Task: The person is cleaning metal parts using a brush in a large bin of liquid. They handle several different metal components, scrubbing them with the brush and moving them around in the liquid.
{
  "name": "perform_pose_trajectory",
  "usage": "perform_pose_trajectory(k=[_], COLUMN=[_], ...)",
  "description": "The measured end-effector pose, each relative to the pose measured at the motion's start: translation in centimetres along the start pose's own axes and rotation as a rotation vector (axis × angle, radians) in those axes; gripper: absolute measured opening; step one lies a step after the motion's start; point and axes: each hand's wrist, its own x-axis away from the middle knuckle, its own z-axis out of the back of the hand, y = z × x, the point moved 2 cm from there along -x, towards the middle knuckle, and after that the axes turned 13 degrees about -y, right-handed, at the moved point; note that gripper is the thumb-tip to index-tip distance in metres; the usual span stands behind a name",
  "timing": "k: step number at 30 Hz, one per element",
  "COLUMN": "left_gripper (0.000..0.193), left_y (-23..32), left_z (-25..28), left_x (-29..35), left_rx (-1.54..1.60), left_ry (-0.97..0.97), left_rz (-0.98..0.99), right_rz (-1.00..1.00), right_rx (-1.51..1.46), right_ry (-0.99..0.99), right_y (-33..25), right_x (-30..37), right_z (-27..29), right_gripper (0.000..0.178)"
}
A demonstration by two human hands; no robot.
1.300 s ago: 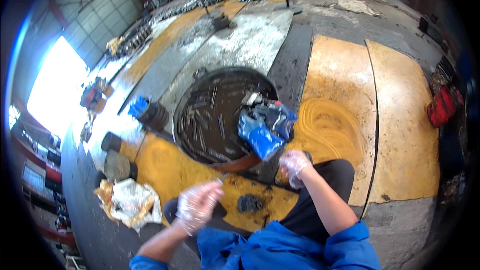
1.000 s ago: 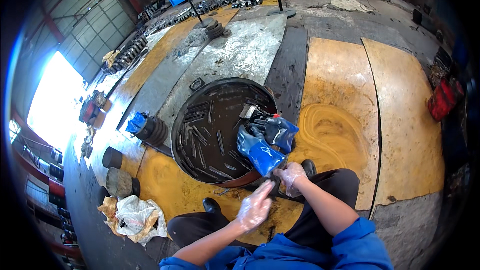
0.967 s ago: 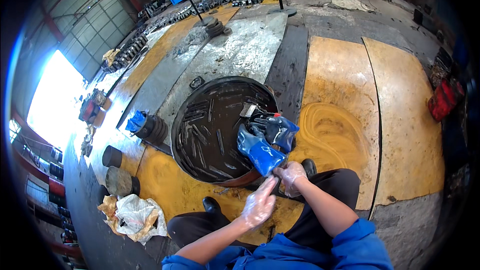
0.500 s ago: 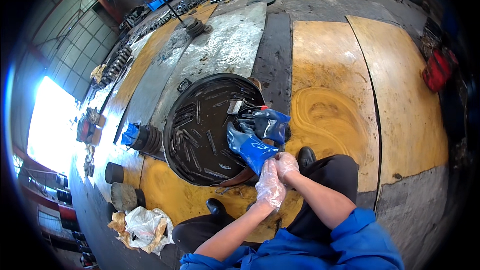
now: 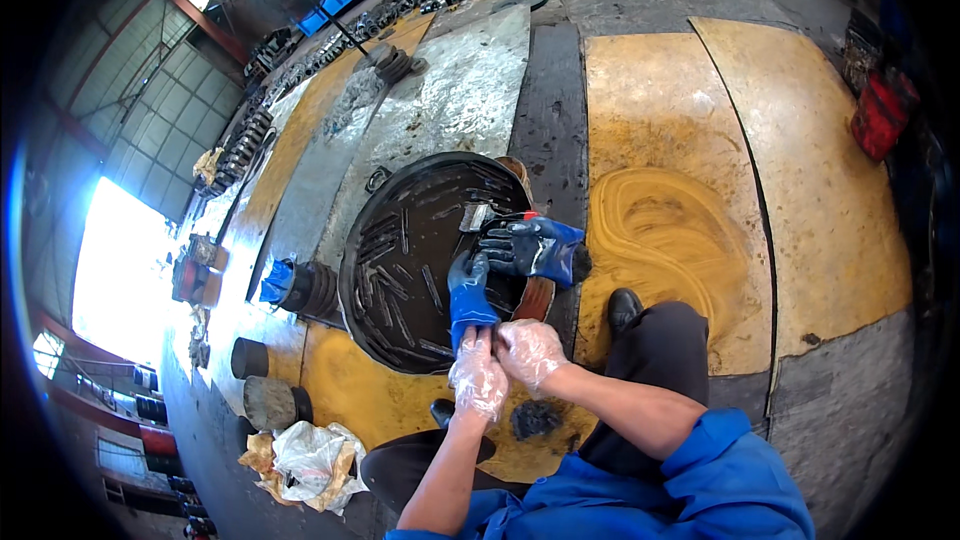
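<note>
A blue rubber glove with dark, wet-looking fingers leans over the near right part of a black round tub of dark liquid. My left hand, in a thin clear plastic glove, points its stretched fingers at the cuff's mouth; whether the fingertips are inside is hard to see. Beside it my right hand, also in clear plastic, is closed at the cuff's right edge. The second blue rubber glove lies at the tub's right rim, next to a flat brush. Several dark strips lie in the tub.
Left of the tub stand dark ringed cylinders and a grey can. A crumpled white bag lies near my left knee, a dark wad between my feet. A red container stands far right.
Both hands have moved left with the nearer blue glove, which now points more upright. My right hand has shifted to the cuff's right side. The second glove and brush stay by the rim.
</note>
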Motion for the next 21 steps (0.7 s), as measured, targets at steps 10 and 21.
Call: perform_pose_trajectory(k=[10, 21], left_gripper=[0.030, 0.039], left_y=[-3.5, -3.7], left_z=[-0.6, 0.4], left_x=[1.0, 3.0], left_rx=[1.607, 0.873], left_ry=[0.270, -0.021], left_rz=[0.287, 0.777], right_rz=[0.170, 0.204], right_rx=[0.030, 0.050], right_ry=[-0.024, -0.082], right_y=[-3.4, -3.9], right_x=[-0.9, -0.3], right_z=[-0.4, -2.1], right_gripper=[0.018, 0.013])
